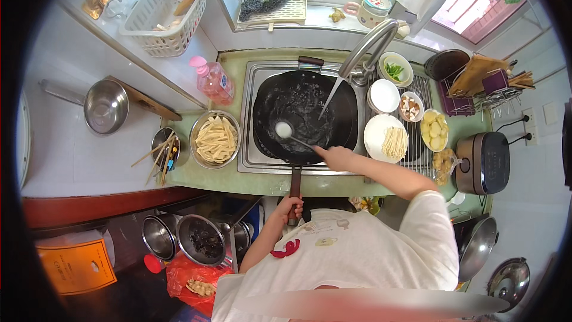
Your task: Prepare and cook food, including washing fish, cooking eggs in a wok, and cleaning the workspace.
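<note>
A black wok (308, 98) stands in the steel sink (245, 120), with water running into it from the faucet (368, 44). My left hand (290, 209) grips the wok's wooden handle (295, 183) at the counter's front edge. In my right hand (338, 158) is a thin-handled brush or scrubber with a round white head (283, 129), which lies against the wok's inner wall at the lower left. Shallow water covers the wok's bottom. Just left of the sink sits a steel bowl of pale cut strips (215, 139), perhaps tofu skin.
Right of the sink, a rack holds a plate of enoki mushrooms (394, 143), white bowls (383, 96) and a dish of sliced potatoes (434, 129). A rice cooker (482, 163) stands farther right. A pink soap bottle (215, 82) and a chopstick holder (165, 150) are at the left.
</note>
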A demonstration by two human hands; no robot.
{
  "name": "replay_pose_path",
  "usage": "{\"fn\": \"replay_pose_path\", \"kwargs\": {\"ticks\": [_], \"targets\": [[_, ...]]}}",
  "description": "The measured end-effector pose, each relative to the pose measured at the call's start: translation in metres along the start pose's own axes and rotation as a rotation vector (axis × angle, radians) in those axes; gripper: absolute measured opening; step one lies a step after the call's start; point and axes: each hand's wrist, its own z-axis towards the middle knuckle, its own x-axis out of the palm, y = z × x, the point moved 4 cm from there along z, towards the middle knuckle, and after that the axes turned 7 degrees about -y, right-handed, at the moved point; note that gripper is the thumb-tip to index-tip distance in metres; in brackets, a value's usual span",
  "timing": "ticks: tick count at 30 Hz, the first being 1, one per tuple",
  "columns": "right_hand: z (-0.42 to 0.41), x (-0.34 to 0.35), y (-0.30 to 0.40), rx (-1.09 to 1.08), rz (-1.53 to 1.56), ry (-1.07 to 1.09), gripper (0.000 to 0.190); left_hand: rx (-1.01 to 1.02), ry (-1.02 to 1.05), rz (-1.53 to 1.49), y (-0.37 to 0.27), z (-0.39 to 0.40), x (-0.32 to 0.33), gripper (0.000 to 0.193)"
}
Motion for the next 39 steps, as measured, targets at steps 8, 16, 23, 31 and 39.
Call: {"fn": "replay_pose_path", "kwargs": {"ticks": [8, 16, 23, 31, 39], "targets": [[0.039, -0.006, -0.068, 0.229, 0.125, -0.285, 0.041, -0.002, 0.012, 0.019, -0.001, 0.007, 0.008, 0.019], [-0.042, -0.013, 0.000, -0.028, 0.405, 0.154, 0.053, 0.105, -0.182, 0.089, -0.014, -0.026, 0.011, 0.017], [-0.064, -0.041, -0.085, 0.232, -0.074, -0.124, 0.050, 0.362, -0.502, 0.411, -0.057, -0.072, 0.014, 0.015], [-0.037, -0.001, -0.109, 0.309, 0.039, -0.307, 0.045, 0.618, -0.898, 0.901, -0.094, -0.105, 0.032, 0.022], [0.002, 0.064, -0.093, 0.262, 0.048, -0.155, 0.029, 0.633, -1.108, 1.218, -0.124, -0.127, 0.044, 0.025]]}}
